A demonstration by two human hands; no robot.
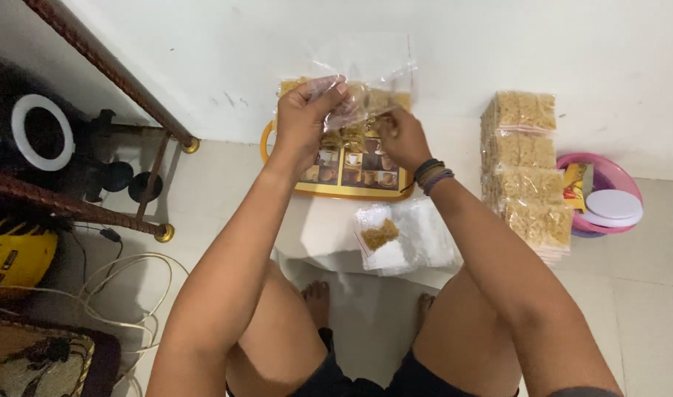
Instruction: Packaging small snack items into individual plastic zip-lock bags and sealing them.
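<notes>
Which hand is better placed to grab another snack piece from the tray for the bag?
Likely the right hand: it sits lower, just over the tray, while the left hand pinches the clear bag top.

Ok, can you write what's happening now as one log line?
left hand: holds clear bag | right hand: on bag, above tray | filled bags: stacked at right

Soft, even indoor light, faint shadows under the legs, slight motion blur.
</notes>
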